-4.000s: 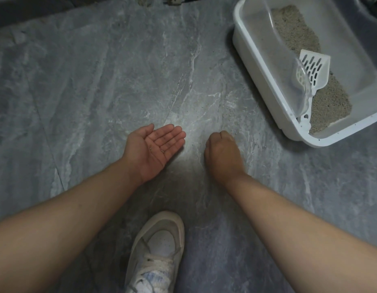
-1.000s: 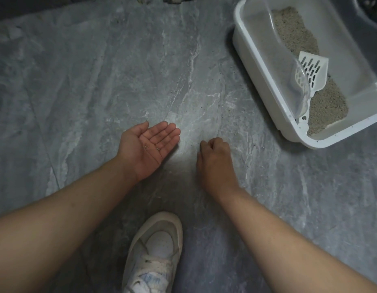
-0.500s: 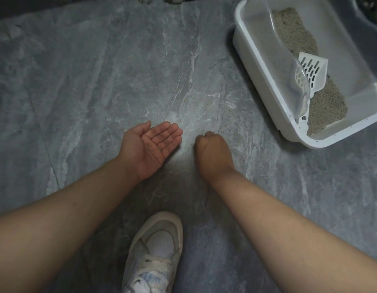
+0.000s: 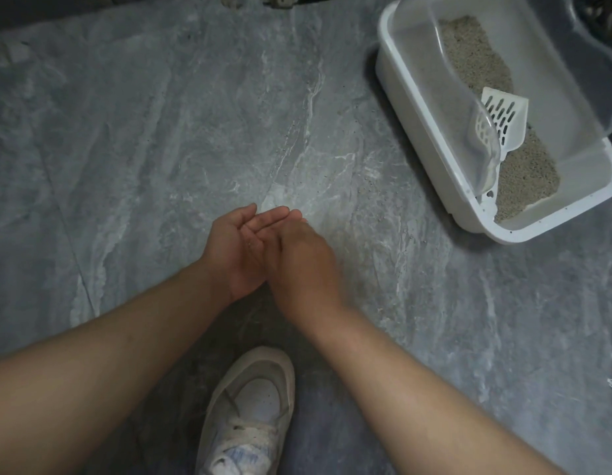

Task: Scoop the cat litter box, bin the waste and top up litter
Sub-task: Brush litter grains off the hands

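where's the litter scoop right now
In the head view the white slotted scoop is at the upper right, inside the litter box, resting on the grey litter, well clear of both hands.

White litter box, grey-beige litter, grey marbled floor

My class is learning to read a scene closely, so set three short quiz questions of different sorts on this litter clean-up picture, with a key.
1. True or false: the scoop lies on the floor.
2. Which hand is palm up? A) left hand B) right hand
3. Fill in: the litter box holds the scoop and grey ____.

Key: 1 false, it lies in the litter box. 2 A; the right hand is over it, back up. 3 litter.
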`<state>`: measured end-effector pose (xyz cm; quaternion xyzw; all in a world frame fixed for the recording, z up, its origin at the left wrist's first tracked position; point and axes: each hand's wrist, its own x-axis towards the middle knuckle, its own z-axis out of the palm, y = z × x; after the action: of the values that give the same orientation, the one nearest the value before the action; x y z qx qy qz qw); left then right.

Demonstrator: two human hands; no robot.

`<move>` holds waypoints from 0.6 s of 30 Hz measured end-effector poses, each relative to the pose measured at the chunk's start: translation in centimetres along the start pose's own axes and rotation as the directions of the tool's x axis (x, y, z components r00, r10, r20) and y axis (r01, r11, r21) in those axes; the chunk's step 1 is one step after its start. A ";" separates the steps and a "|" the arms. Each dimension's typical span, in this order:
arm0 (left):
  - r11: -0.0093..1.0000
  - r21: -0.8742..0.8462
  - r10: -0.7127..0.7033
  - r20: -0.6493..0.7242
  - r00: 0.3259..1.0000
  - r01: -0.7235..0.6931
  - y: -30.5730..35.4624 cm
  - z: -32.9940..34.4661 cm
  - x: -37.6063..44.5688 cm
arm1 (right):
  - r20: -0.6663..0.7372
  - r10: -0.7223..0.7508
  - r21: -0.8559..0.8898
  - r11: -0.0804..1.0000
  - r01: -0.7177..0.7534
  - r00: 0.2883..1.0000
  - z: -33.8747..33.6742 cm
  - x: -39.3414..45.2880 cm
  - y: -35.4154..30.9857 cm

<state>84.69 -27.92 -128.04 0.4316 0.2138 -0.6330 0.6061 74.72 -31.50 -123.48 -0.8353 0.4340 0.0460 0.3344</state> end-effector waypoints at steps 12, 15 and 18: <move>0.990 -0.109 0.080 -0.053 0.995 -0.085 1.1 -0.7 -0.1 | -0.123 0.139 -0.220 0.962 -0.164 0.983 1.4 0.9 9.0; 0.991 -0.099 0.085 -0.053 0.995 -0.089 1.1 -0.8 -0.1 | -0.044 0.059 -0.313 0.947 -0.070 0.997 2.5 0.8 9.3; 0.991 -0.091 0.092 -0.050 0.995 -0.096 1.0 -0.9 -0.2 | 0.014 -0.048 -0.289 0.956 0.050 0.999 3.7 -0.1 8.7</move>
<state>85.92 -27.30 -128.06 0.4267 0.2362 -0.5830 0.6498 68.83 -32.68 -130.82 -0.8856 0.4006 0.1035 0.2112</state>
